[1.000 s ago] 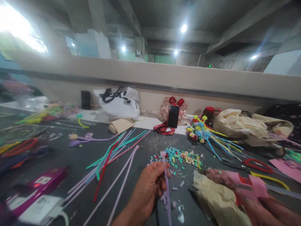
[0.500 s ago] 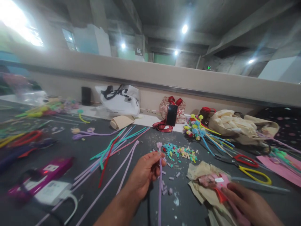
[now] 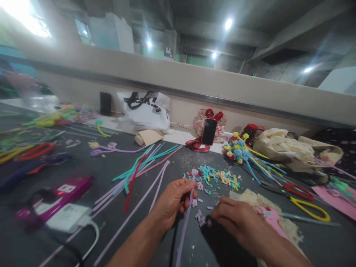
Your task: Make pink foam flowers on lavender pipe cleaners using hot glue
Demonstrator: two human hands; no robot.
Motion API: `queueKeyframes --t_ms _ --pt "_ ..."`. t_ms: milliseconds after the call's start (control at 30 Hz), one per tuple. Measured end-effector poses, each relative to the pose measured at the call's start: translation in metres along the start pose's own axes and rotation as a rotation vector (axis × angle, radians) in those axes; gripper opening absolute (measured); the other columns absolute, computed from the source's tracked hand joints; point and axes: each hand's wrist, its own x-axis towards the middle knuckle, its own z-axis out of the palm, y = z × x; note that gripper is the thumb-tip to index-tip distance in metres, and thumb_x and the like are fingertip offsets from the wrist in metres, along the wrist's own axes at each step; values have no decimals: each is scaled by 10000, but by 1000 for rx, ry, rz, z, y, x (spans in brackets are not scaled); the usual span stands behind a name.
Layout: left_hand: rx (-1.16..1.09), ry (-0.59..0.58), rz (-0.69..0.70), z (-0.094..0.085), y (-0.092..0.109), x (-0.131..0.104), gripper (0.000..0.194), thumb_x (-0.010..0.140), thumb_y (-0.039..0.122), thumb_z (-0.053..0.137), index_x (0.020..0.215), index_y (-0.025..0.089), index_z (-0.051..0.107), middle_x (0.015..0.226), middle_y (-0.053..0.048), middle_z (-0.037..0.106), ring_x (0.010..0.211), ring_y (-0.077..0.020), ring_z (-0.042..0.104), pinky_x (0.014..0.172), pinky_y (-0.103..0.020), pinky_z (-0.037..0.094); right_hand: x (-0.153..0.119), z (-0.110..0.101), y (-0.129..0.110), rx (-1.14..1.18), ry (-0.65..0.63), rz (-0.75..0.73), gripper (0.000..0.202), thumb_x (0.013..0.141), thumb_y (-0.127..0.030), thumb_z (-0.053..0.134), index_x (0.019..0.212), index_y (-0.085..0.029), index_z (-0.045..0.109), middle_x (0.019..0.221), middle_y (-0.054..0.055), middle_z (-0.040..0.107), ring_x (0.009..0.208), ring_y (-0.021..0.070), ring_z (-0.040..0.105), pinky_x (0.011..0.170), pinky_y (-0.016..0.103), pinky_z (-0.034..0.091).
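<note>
My left hand (image 3: pixel 176 196) pinches a long lilac stem (image 3: pixel 184 231) just below its small lilac tip (image 3: pixel 194 172). My right hand (image 3: pixel 233 218) is over the dark table, its fingers curled down beside small cut lilac pieces (image 3: pixel 199 217); whether it holds one is hidden. Behind it a pink glue gun (image 3: pixel 271 218) lies on crumpled brown paper (image 3: pixel 250 197). Beyond my left hand lies a scatter of small teal and cream pieces (image 3: pixel 219 176).
Loose coloured stems (image 3: pixel 139 168) and a magenta power strip (image 3: pixel 66 194) lie left. Scissors with red and yellow handles (image 3: pixel 308 207), a flower bundle (image 3: pixel 236 148) and a cloth bag (image 3: pixel 283 146) are right. A phone (image 3: pixel 209 131) stands at the back.
My right hand has left the glue gun and moved left to the lilac pieces. My left hand still pinches the stem, whose lower end now slants left. The view has shifted slightly.
</note>
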Motion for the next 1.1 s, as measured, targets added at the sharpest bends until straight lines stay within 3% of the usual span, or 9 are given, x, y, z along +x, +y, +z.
queueKeyframes --t_ms 133,333,600,767,933,1100 --pt "2 -4 3 -1 0 0 210 685 343 574 721 136 575 538 41 547 332 1 371 306 -103 214 30 13 2 -96 -70 -116 274 778 -62 427 888 -228 615 851 12 600 729 118 570 636 188 393" --pt "19 -33 4 5 0 -4 209 690 344 571 700 135 575 518 42 546 326 5 358 307 -105 207 37 20 8 -175 -156 -95 178 743 -94 470 770 -204 607 834 8 601 716 112 564 615 177 380" --pt "31 -18 -11 5 -1 -4 213 690 350 567 711 138 570 514 45 543 314 3 353 295 -106 191 32 19 17 5 84 14 127 769 -83 422 765 -185 497 678 -13 563 602 106 519 553 187 373" --pt "45 -9 -12 6 -2 -3 209 703 345 552 721 138 572 533 40 550 323 -2 361 297 -106 204 31 20 25 40 120 -10 127 783 -89 446 747 -180 527 671 -8 577 609 104 533 566 187 378" --pt "54 -15 -14 6 -3 -2 212 702 348 560 714 137 572 533 36 544 329 1 352 300 -102 208 36 25 24 -197 37 -143 193 824 -127 431 892 -230 580 823 15 588 688 124 554 584 204 379" --pt "61 -26 -32 4 -5 0 236 701 367 560 698 132 580 518 36 535 322 7 341 301 -101 206 43 34 21 -351 3 -145 177 792 -108 458 882 -203 577 809 33 598 691 147 549 590 225 380"
